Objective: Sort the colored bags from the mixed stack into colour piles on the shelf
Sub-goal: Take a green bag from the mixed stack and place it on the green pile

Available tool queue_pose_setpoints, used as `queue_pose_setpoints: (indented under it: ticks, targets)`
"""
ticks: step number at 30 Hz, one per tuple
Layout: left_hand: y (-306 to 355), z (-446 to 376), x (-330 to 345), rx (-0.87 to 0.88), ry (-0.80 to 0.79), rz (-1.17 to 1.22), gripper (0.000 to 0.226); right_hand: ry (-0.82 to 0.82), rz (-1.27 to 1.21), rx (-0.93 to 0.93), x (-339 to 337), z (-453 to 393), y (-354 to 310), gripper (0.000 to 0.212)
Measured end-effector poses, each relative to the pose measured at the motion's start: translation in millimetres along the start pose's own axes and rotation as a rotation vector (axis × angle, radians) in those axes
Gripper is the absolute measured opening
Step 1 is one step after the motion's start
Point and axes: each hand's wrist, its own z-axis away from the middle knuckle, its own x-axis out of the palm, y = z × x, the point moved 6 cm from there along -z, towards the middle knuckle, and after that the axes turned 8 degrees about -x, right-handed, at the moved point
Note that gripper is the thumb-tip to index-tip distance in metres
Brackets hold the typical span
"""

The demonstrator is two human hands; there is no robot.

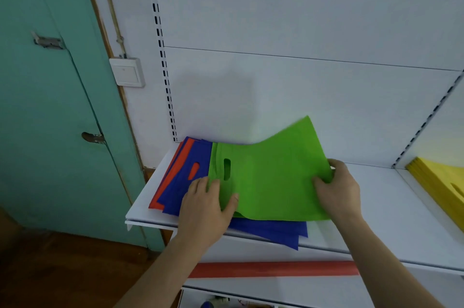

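A mixed stack of flat bags lies at the left end of the white shelf point(391, 209). On top is a green bag point(271, 177) with a cut-out handle, its far corner lifted off the stack. Under it lie blue bags point(193, 157) and red bags point(187, 154), fanned out to the left. My left hand point(206, 209) grips the green bag's near-left edge, thumb on top. My right hand point(337, 191) pinches the green bag's right edge. A pile of yellow bags point(442, 182) sits at the far right of the shelf.
A red strip point(273, 268) lies on the lower shelf beneath. The white back panel with slotted uprights point(163, 56) rises behind. A teal door point(50, 106) and a wall switch point(126, 72) stand to the left. The shelf's right-middle stretch is bare white.
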Motion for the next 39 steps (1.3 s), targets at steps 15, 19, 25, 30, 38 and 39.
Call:
queue_pose_setpoints:
  ticks: [15, 19, 25, 30, 38, 39]
  targets:
    - [22.7, -74.7, 11.3, -0.366, -0.301, 1.351, 0.026, 0.365, -0.185, -0.195, -80.3, 39.0, -11.6, 0.021]
    - [28.3, -81.3, -6.7, -0.351, -0.422, 1.595, 0.032, 0.387, -0.162, -0.12, -79.9, 39.6, -2.2, 0.022]
    - [38.5, -66.4, -27.9, -0.168, -0.683, 1.746, 0.049, 0.362, -0.129, -0.075, -67.7, 30.7, -3.5, 0.018]
    - [36.5, -61.0, -37.3, -0.002, -0.41, 1.095, 0.025, 0.364, -0.168, -0.061, -60.0, 29.2, -7.2, 0.017]
    - [13.5, -77.4, -54.9, -0.017, -0.203, 0.96, 0.021, 0.319, -0.266, -0.084, -50.3, 41.4, -14.9, 0.019]
    - [9.3, -73.6, -48.3, -0.023, -0.232, 0.928, 0.021, 0.28, -0.257, -0.083, -45.7, 43.9, -13.3, 0.02]
